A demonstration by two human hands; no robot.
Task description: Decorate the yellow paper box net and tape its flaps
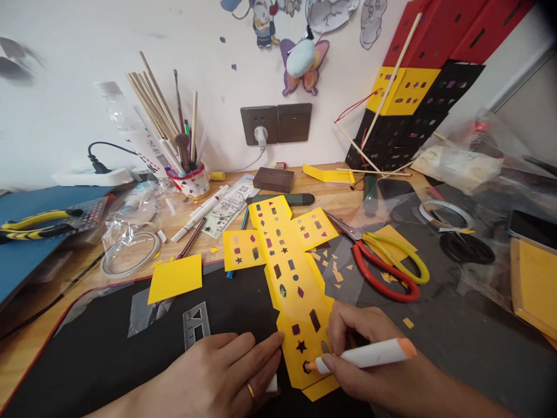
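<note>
Because the yellow cutout (289, 283), from centre to lower middle of the frame, seems light and easily creased, we should press its edges gently; our left hand (228, 368) rests unclenched at one edge, our right hand (369, 328) pinches a marker (369, 353).

Your left hand (232, 368) lies back upward, fingers stretched inward; your right hand (369, 324) curls, thumb pinching against bent fingers.

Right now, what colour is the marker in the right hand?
The marker is white with an orange end and tip; the head view shows it best.
</note>
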